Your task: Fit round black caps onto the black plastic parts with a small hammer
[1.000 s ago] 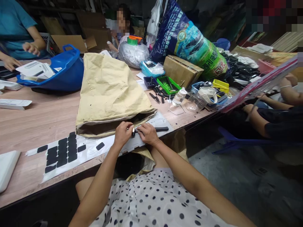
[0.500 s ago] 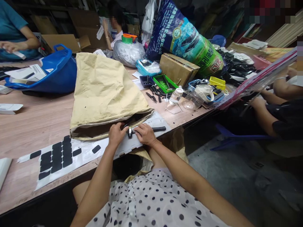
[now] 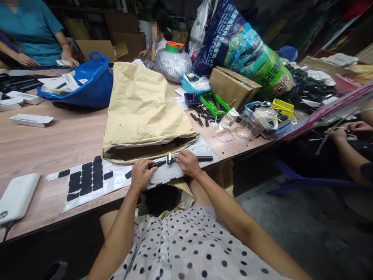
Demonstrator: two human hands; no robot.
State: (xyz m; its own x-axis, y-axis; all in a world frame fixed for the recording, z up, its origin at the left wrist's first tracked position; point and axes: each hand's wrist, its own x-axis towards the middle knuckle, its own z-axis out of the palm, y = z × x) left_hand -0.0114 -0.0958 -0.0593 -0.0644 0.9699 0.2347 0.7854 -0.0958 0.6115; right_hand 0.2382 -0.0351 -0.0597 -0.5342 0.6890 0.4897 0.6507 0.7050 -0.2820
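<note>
My left hand is closed on a slim black pen-like part, whose pointed end sticks out to the right. My right hand grips a small hammer by its shaft near the head. The shiny head lies to the left of my fingers, and the black handle reaches out to the right. Under both hands is a grey-white board at the table's front edge. Just behind them lies a large tan sack, its open mouth facing me.
A sheet with black stickers lies to the left, beyond it a white power bank with a cable. A blue basin, green tray, clear bottle and jug stand further back. Co-workers sit across the table and at right.
The view has swung left. My left hand has drawn away from the hammer head, and the black part in it now shows. My right hand stays on the hammer.
</note>
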